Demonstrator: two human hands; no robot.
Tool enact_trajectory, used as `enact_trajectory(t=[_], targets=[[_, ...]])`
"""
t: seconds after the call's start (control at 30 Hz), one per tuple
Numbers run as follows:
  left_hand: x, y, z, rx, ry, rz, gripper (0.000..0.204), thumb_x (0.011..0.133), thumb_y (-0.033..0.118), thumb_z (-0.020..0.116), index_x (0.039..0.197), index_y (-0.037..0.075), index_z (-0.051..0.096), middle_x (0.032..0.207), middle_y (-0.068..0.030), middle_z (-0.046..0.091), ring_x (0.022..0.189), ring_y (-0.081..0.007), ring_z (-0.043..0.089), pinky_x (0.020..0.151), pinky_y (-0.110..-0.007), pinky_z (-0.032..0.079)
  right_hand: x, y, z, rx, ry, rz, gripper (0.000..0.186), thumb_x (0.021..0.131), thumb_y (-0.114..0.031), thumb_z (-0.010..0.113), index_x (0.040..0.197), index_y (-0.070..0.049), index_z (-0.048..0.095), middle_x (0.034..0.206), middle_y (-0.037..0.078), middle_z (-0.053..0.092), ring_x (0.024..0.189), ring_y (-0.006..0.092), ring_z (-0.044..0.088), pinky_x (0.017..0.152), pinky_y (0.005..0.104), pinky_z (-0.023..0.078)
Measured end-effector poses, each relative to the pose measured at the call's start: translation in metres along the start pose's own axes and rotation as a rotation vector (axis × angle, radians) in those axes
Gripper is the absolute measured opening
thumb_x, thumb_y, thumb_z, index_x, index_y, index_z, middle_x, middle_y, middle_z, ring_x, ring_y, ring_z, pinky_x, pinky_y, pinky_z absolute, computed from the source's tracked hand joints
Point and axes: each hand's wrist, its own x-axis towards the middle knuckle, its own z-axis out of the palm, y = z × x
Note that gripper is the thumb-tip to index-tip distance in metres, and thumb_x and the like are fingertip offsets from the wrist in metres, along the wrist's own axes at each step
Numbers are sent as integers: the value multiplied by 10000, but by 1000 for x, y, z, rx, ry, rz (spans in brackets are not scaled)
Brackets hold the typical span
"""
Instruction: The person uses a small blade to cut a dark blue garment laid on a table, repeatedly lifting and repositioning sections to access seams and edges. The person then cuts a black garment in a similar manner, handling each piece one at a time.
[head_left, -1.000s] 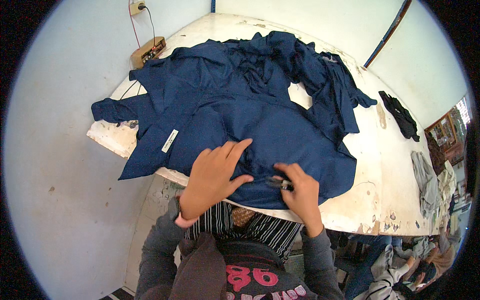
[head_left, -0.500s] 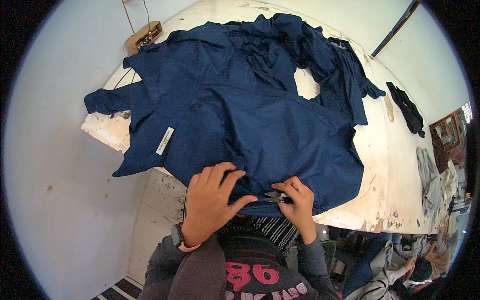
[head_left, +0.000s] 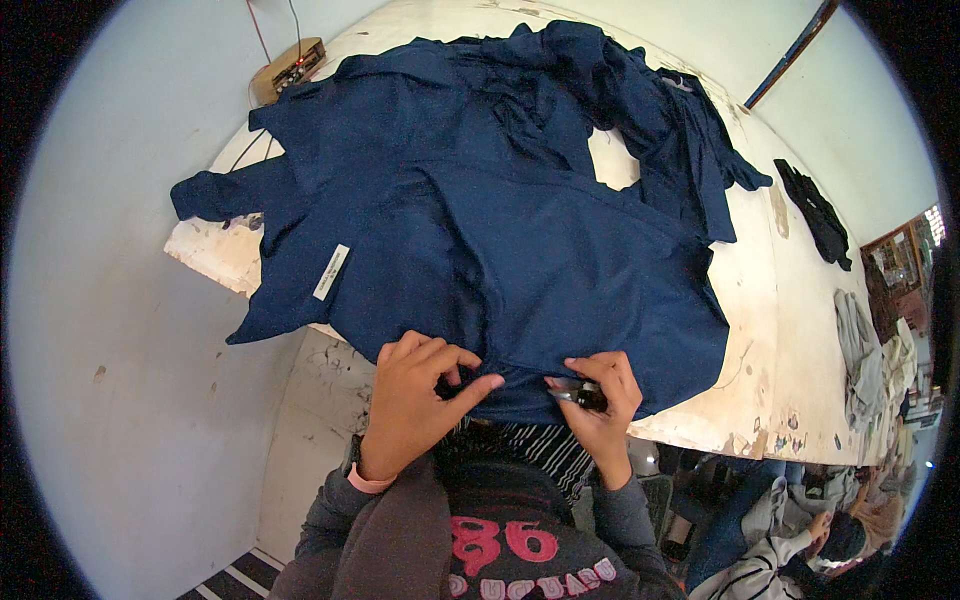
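A large navy blue garment [head_left: 590, 270] lies rumpled across the table, its near edge hanging over the front. On its left part is a small white label [head_left: 331, 272]. My left hand [head_left: 415, 390] rests on the cloth at the near edge, thumb and forefinger curved with a gap between their tips. To its right, my right hand [head_left: 608, 405] is closed around small metal thread snips [head_left: 582, 394], whose blades point left just over the cloth. Part of the snips is hidden by my fingers.
The pale, worn table [head_left: 745, 400] curves around the garment. A brown box with wires [head_left: 288, 72] stands at the back left by the wall. Black cloth [head_left: 812, 215] lies at the far right. Another person [head_left: 800, 545] sits at the lower right among grey cloth.
My left thumb and forefinger have curled more. My right hand has turned slightly, with the snips still in it. The near edge of the garment has shifted a little.
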Motion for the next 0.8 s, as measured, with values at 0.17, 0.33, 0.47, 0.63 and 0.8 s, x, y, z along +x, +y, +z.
enact_trajectory(t=[0.17,0.33,0.47,0.63,0.8], targets=[[-5,-3,-8,-72,87,-50,163,924,245,723,874,90,732,741,-12,664,774,-217,606,750,-381,384,31,-47,-12,-33,-121,8,306,748,-170,845,1019,-105,719,844,43,683,691,203,641,605,336,409],[-10,-6,-9,-17,134,-44,173,954,218,690,872,66,673,727,-42,657,704,-236,618,708,-388,391,36,-66,-4,-102,-320,-1,252,790,-184,823,1005,-107,717,843,13,697,665,183,641,604,329,376],[-12,-6,-9,-11,140,-66,186,968,195,670,856,56,619,702,-60,634,662,-253,610,682,-394,390,40,-77,5,-119,-388,-28,228,801,-188,818,988,-101,719,828,10,695,635,167,637,603,323,367],[-15,-8,-8,-36,135,-106,177,971,183,662,862,57,605,690,-70,619,634,-274,601,658,-397,387,42,-84,16,-165,-411,-100,177,855,-230,744,975,-118,677,794,30,638,641,232,622,603,366,391],[-15,-9,-6,-40,133,-109,174,979,192,653,873,62,606,693,-68,625,640,-273,604,658,-403,388,40,-85,21,-226,-423,-137,151,869,-241,725,917,-116,654,805,41,645,646,233,628,605,372,389]])
